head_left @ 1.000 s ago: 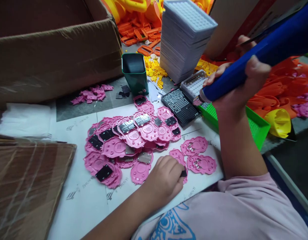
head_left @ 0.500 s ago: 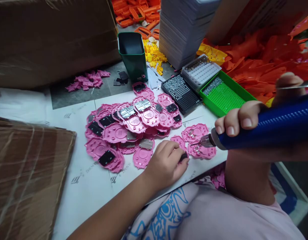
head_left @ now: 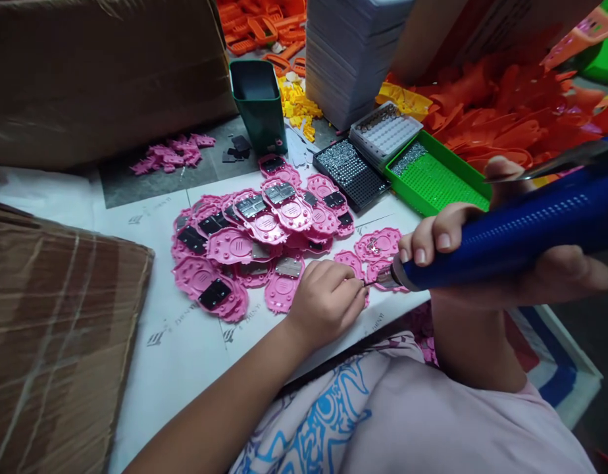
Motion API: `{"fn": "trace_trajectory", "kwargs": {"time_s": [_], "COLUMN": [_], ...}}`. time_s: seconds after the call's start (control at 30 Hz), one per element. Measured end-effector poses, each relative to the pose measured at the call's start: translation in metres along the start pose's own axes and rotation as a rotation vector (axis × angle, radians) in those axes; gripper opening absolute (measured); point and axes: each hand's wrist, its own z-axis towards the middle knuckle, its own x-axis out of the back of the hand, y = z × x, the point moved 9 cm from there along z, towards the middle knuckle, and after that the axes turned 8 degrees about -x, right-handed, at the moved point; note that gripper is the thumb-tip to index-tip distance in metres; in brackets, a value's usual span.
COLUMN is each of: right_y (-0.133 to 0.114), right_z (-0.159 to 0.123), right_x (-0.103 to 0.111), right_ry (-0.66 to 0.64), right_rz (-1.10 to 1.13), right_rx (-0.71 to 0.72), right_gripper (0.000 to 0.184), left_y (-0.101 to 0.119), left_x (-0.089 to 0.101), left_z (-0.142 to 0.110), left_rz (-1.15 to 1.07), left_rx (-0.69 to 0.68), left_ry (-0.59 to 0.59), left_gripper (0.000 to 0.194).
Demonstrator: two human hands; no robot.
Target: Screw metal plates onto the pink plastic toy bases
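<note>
My right hand (head_left: 447, 237) is wrapped round a blue electric screwdriver (head_left: 521, 230), held nearly level above the table's right part. A thin metal lever lies along its top, under my fingers. The screwdriver's bit (head_left: 376, 282) points left, its tip at the fingertips of my left hand (head_left: 328, 299). That hand is closed, fingers curled down over a pink plastic plate (head_left: 351, 262), which it mostly hides. Two more pink plates with small metal pieces on them, one a pink plate (head_left: 378, 245), lie just right of it. The bit covers part of the nearer one.
A heap of pink plates (head_left: 215, 247) with black or silver covers lies left. Behind stand a black screw tray (head_left: 351, 171), a green screw tray (head_left: 437, 174), a white tray (head_left: 385, 135) and a dark green bin (head_left: 257, 108). Cardboard boxes (head_left: 62, 342) flank the left; orange parts (head_left: 481, 118) pile right.
The screwdriver has moved left and slightly down, bringing its bit to my left fingertips. My left fingers have curled in, and the black piece under them no longer shows. The view has shifted slightly.
</note>
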Motion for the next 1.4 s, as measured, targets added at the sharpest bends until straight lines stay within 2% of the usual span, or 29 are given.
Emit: {"fn": "trace_trajectory", "kwargs": {"time_s": [0.1, 0.2, 0.33, 0.47, 0.67, 1.07, 1.4], "right_y": [0.0, 0.001, 0.0, 0.001, 0.007, 0.021, 0.024], "right_z": [-0.004, -0.009, -0.014, -0.017, -0.015, -0.013, -0.011], "right_x": [0.004, 0.012, 0.023, 0.028, 0.025, 0.023, 0.018], "right_ry": [0.057, 0.107, 0.136, 0.146, 0.19, 0.244, 0.238], "right_rz": [0.003, -0.02, -0.035, -0.046, -0.051, -0.099, -0.108], "right_rx": [0.044, 0.06, 0.082, 0.082, 0.084, 0.0, -0.025], "right_gripper": [0.04, 0.039, 0.04, 0.041, 0.034, 0.046, 0.044], "left_y": [-0.002, -0.007, -0.005, -0.005, -0.003, 0.002, 0.001], "left_x": [-0.003, -0.011, -0.019, -0.021, -0.021, -0.02, -0.02], "left_z": [0.0, -0.001, 0.0, -0.001, -0.001, 0.001, 0.001], "left_rz": [0.023, 0.056, 0.076, 0.082, 0.105, 0.159, 0.153], "left_rx": [0.044, 0.134, 0.104, 0.075, 0.044, 0.009, 0.023], "left_ry": [-0.047, -0.151, -0.234, -0.254, -0.253, -0.251, -0.23], "left_gripper": [0.012, 0.02, 0.014, 0.012, 0.016, 0.019, 0.02]}}
